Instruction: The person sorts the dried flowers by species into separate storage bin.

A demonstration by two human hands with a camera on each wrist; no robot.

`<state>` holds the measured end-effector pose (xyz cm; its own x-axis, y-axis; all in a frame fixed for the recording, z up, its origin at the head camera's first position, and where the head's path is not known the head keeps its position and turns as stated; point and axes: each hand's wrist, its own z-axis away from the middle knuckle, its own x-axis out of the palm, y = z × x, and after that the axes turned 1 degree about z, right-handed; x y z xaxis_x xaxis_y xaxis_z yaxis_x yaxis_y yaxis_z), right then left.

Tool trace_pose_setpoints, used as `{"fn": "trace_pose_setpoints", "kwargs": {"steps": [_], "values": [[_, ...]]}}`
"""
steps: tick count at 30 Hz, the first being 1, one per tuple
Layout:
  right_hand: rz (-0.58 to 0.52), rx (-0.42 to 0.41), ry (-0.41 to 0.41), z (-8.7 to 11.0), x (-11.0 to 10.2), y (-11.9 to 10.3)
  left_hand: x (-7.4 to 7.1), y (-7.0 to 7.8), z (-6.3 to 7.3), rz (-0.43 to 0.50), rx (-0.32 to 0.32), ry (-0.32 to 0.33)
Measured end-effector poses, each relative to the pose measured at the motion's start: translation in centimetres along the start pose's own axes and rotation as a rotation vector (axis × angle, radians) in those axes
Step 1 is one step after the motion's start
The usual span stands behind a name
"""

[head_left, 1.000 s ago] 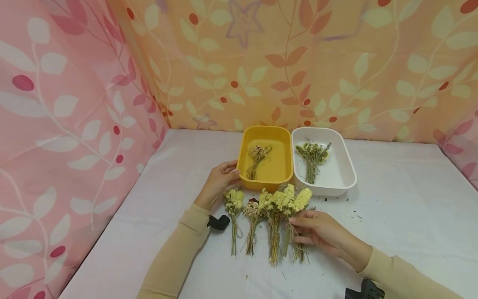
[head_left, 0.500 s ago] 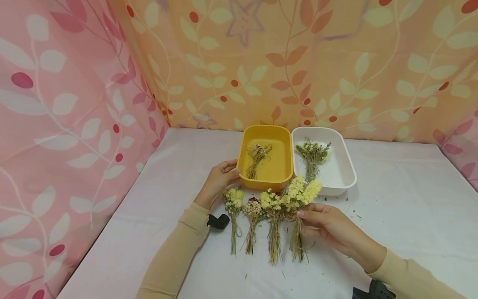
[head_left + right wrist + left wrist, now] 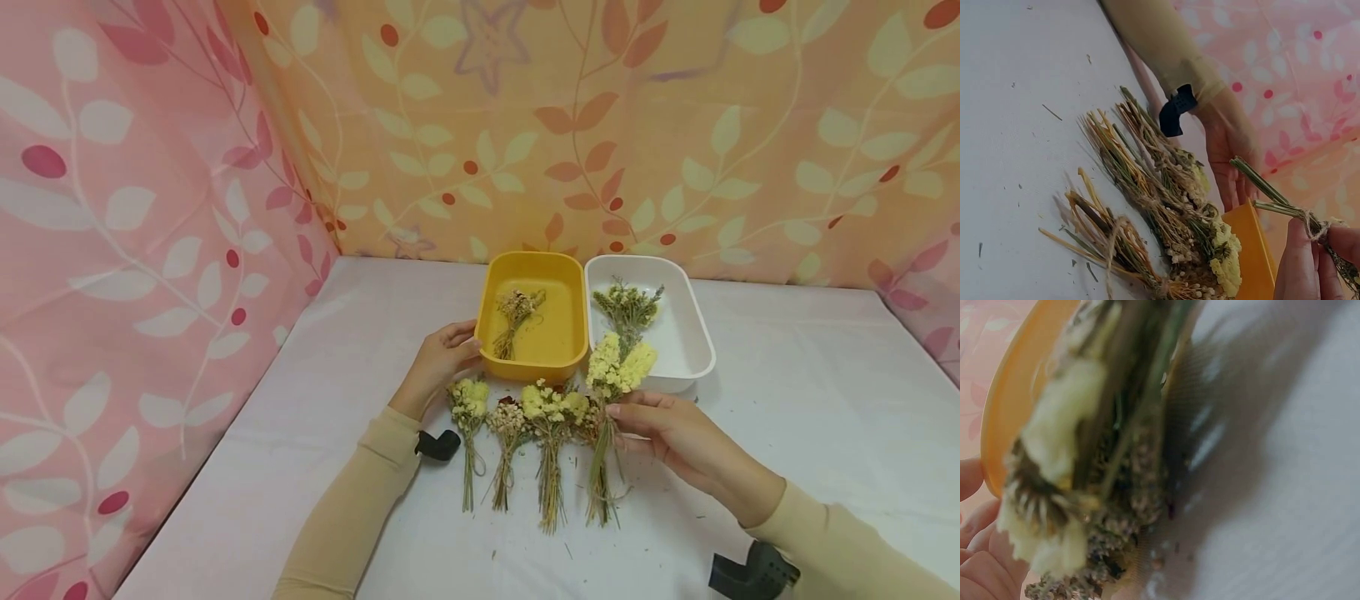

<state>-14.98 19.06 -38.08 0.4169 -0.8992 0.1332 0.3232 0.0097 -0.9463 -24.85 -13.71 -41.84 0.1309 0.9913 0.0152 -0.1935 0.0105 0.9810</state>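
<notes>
My right hand pinches a dried flower bunch with pale yellow heads by its tied stems. Its heads overlap the front corner of the white tray in the head view. In the right wrist view, fingertips close just at the twine, stems sticking out. My left hand touches the front left corner of the yellow tray, its fingers loosely extended. Several twine-tied bunches lie in a row before the trays, among them a yellow one and a whitish one.
A small brownish bunch lies in the yellow tray. The white tray beside it holds a greenish-yellow bunch. Plant crumbs are scattered over the white tablecloth. Patterned cloth hangs behind and at the sides.
My right hand has lifted the yellow-headed bunch from the row and moved it right and toward the white tray. The left hand has stayed at the yellow tray.
</notes>
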Motion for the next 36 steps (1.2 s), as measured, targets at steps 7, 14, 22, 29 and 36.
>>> {"fn": "trace_pose_setpoints", "kwargs": {"steps": [7, 14, 22, 29, 36], "values": [[0.032, -0.012, 0.038, -0.3, -0.6, -1.2, 0.0, 0.0, -0.1, 0.004, -0.005, 0.003], [-0.009, -0.018, 0.096, -1.1, -1.8, -2.7, 0.0, -0.1, -0.2, 0.005, -0.008, 0.007], [-0.02, -0.023, 0.144, -2.3, -3.3, -4.2, -0.1, -0.1, -0.1, -0.002, -0.007, 0.007], [-0.014, -0.036, 0.175, -3.9, -4.2, -5.6, 0.0, -0.1, 0.0, -0.004, 0.006, 0.015], [-0.072, -0.028, 0.193, -5.1, -5.4, -6.5, 0.0, 0.1, 0.2, 0.006, -0.002, 0.003]]}}
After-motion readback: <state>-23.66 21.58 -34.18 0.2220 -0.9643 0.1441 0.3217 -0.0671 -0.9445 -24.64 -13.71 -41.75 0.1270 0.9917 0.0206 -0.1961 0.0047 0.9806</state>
